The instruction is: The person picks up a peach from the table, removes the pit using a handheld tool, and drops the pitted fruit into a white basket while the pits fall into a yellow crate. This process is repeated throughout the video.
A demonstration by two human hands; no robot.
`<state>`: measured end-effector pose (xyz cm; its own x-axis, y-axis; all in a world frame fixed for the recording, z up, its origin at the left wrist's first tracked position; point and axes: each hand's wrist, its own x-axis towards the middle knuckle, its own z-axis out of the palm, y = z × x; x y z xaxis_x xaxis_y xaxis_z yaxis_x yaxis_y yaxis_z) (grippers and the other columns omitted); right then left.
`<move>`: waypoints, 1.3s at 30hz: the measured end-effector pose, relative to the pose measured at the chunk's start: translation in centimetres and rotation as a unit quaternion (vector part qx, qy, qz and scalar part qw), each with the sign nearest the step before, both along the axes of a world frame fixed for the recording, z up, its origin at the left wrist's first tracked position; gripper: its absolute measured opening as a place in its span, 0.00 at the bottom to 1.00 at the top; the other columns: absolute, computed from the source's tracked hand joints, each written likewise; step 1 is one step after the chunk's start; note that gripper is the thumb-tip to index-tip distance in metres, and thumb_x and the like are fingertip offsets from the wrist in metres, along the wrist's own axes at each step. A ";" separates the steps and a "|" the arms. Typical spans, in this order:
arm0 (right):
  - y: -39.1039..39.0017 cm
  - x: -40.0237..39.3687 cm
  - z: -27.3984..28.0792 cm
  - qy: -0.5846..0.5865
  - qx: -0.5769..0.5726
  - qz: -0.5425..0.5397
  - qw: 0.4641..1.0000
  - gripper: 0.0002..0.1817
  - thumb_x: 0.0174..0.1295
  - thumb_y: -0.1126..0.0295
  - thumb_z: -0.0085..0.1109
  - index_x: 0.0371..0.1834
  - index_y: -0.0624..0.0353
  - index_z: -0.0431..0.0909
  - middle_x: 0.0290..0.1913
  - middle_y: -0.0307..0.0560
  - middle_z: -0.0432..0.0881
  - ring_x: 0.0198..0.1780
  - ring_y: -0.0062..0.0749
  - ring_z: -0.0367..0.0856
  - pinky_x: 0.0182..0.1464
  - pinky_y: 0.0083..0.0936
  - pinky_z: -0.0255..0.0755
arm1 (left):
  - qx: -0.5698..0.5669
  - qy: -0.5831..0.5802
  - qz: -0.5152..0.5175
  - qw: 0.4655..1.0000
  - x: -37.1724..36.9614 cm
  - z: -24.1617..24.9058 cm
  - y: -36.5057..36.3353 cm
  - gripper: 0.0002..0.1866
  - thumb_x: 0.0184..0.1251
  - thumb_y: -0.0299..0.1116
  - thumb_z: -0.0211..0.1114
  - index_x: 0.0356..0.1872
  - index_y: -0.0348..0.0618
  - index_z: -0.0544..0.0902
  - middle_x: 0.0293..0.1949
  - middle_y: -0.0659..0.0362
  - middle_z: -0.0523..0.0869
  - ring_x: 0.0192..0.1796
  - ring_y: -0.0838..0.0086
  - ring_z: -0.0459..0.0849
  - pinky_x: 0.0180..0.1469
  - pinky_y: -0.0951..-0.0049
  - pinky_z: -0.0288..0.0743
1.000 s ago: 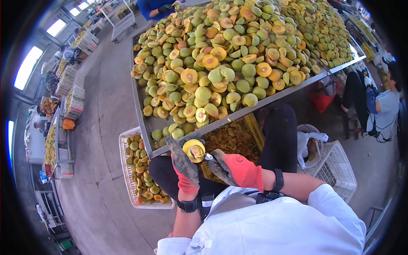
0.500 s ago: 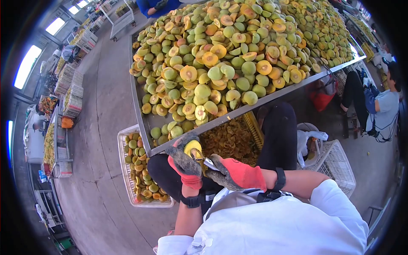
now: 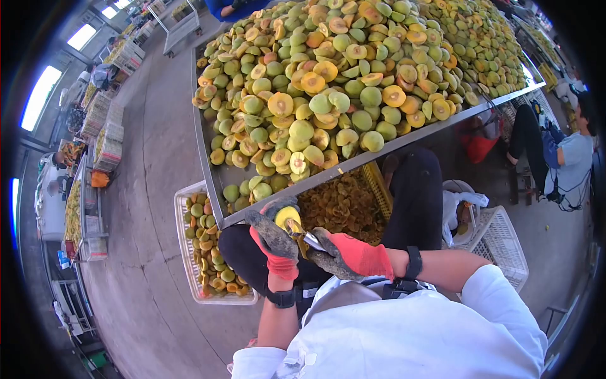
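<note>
My left hand (image 3: 276,240), in a red work glove with a dark, dirty palm, is closed around a yellow peach half (image 3: 288,218), its cut face turned to the right. My right hand (image 3: 350,254), gloved alike, grips a small metal pitting tool (image 3: 312,240). The tool's tip meets the peach half near its centre; the exact shape of the tip is hard to make out. Both hands are over my lap, just in front of the table edge. Below and beyond them, a yellow crate (image 3: 376,189) holds brownish scraps of fruit.
A metal-rimmed table (image 3: 278,199) bears a large heap of green and yellow peach halves (image 3: 315,82). At my left stands a white crate (image 3: 183,252) of peach pieces. White baskets (image 3: 505,243) and a bucket are at my right; a seated person (image 3: 571,151) is beyond them.
My hands stay together at the peach half with only a very slight shift. The view has moved slightly, and the seated person at the right has shifted their arms a little.
</note>
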<state>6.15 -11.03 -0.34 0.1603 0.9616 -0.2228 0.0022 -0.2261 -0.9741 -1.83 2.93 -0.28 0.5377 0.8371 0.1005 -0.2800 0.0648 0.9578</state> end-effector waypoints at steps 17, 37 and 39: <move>-0.2 2.9 1.7 0.331 -0.136 0.129 0.925 0.17 0.63 0.62 0.60 0.53 0.46 0.68 0.24 0.27 0.68 0.19 0.10 0.63 0.16 0.12 0.54 | 0.142 0.074 -0.056 0.985 -0.9 -0.1 1.3 0.16 0.65 0.35 0.57 0.39 0.29 0.81 0.37 0.54 0.85 0.41 0.70 0.82 0.48 0.72 0.75; -0.8 3.4 1.1 0.396 -0.123 0.094 0.905 0.17 0.65 0.62 0.58 0.54 0.52 0.69 0.31 0.33 0.74 0.23 0.13 0.70 0.20 0.12 0.63 | 0.058 0.054 -0.138 0.987 0.5 -2.5 1.0 0.25 0.73 0.47 0.50 0.36 0.30 0.83 0.32 0.55 0.86 0.33 0.74 0.83 0.39 0.76 0.77; -0.8 3.4 0.4 0.428 -0.105 0.098 0.892 0.22 0.63 0.62 0.61 0.58 0.55 0.70 0.33 0.32 0.77 0.25 0.13 0.72 0.21 0.12 0.64 | 0.081 0.001 -0.138 0.987 0.4 -3.2 0.8 0.28 0.74 0.49 0.48 0.35 0.30 0.83 0.31 0.53 0.86 0.33 0.71 0.84 0.39 0.74 0.78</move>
